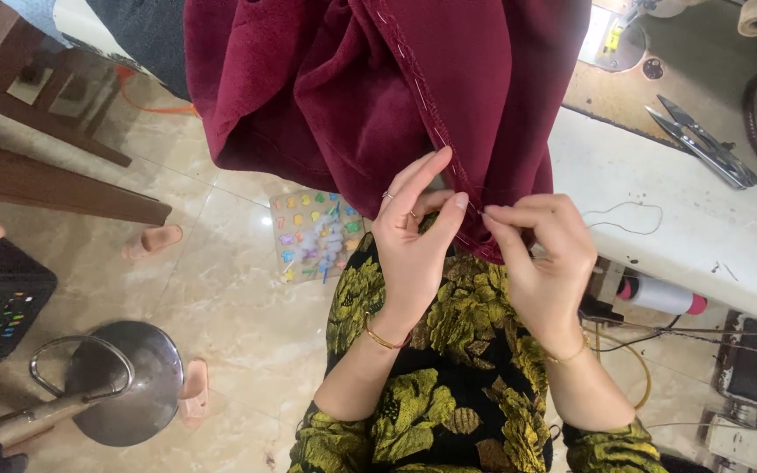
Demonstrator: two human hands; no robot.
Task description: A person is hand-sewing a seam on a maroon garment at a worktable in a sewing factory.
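Observation:
A dark red velvet cloth [343, 88] hangs in front of me, with a stitched seam running down its edge. My left hand [413, 236] pinches the lower hem of the cloth between thumb and fingers; rings and a gold bangle show on it. My right hand [541, 254] grips the same hem just to the right, its fingertips pinched together against the fabric. Whether it holds a needle is too small to tell. Both hands touch at the seam, above my lap in a black and yellow flowered dress [449, 385].
A white sewing table [676, 219] lies to the right with thread snips [703, 140] and a loose thread on it. A thread spool [659, 296] sits below its edge. On the tiled floor are a sheet of coloured pieces [313, 236], a metal stool base [120, 381] and slippers [155, 238].

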